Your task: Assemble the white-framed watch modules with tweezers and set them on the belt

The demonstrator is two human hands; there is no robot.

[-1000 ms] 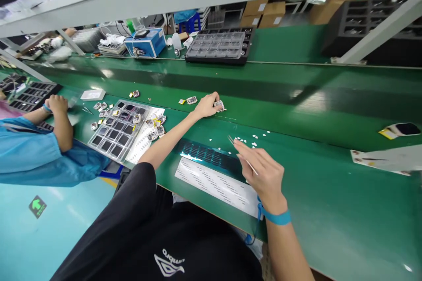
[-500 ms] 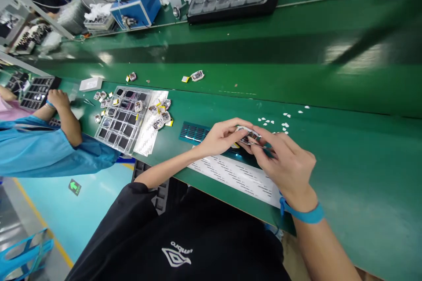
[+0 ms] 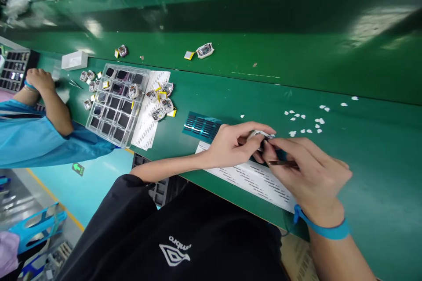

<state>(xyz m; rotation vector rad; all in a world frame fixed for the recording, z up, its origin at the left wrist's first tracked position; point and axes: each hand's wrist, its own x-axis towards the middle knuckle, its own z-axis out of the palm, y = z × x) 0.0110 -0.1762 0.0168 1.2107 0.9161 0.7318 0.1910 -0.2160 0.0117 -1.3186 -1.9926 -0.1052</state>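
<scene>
My left hand (image 3: 232, 145) is closed around a small white watch housing (image 3: 260, 133), mostly hidden by the fingers. Close against its right side, my right hand (image 3: 308, 173) pinches slim dark tweezers (image 3: 282, 163), whose tips are hidden at the housing. Beneath the hands lies a white printed sheet (image 3: 263, 189). A teal film with black strips (image 3: 200, 128) reaches out from under my left hand. Small white peeled bits (image 3: 319, 120) are scattered beyond my right hand.
To the left, a clear compartment tray (image 3: 114, 114) holds dark square screens. Open housings with yellow-edged batteries (image 3: 165, 105) lie beside it on printed sheets. Another housing (image 3: 205, 50) sits farther back. A co-worker's hands (image 3: 41, 80) rest at the far left near a white box (image 3: 74, 60).
The view has tipped down and closer to the bench. Both hands stay together at the housing; my right hand has turned, and the tweezers' dark shank now shows below its fingers.
</scene>
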